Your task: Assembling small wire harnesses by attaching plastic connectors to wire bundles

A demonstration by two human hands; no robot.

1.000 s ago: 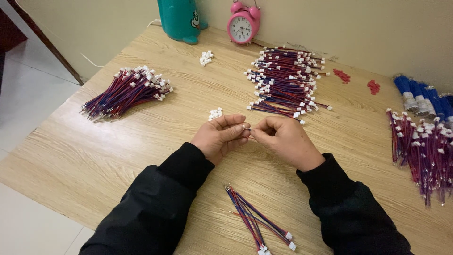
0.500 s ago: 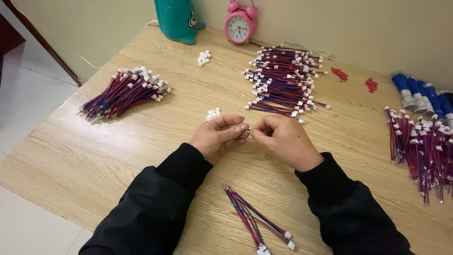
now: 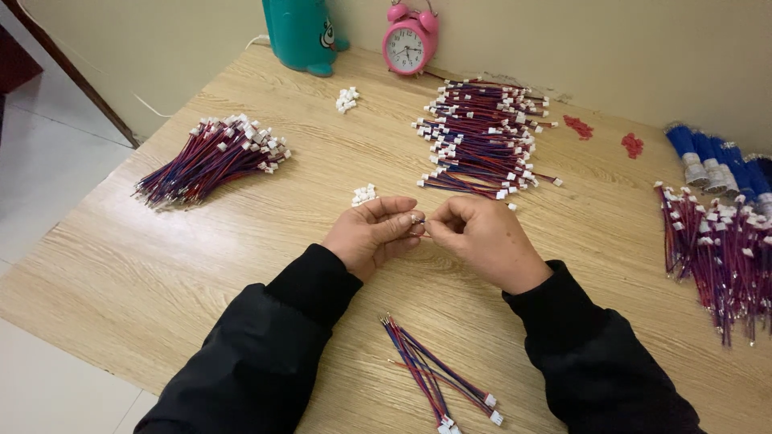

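Pinching something tiny between both sets of fingertips, the left hand (image 3: 374, 233) and right hand (image 3: 482, 241) are meeting just above the middle of the wooden table (image 3: 161, 265); it's looking like a small white connector with a wire end (image 3: 418, 225), though it's mostly hidden so I can't tell for sure. Going by the piles, I'd say a good chunk is done and plenty is waiting: a big spread of red-and-blue wire leads (image 3: 482, 141) is sitting just beyond the hands, a second bundle (image 3: 213, 157) is lying off to the left, and another pile (image 3: 720, 249) is hanging near the right edge beside some blue spools (image 3: 712, 153). Only a few leads (image 3: 438, 374) are lying at the near edge between the sleeves. Loose white connectors (image 3: 364, 194) are waiting right by the left hand, more of them (image 3: 346, 99) sitting farther back. Room-wise, the hands are working in an open patch, with the teal figure (image 3: 301, 32) and pink alarm clock (image 3: 409, 44) well apart at the wall.
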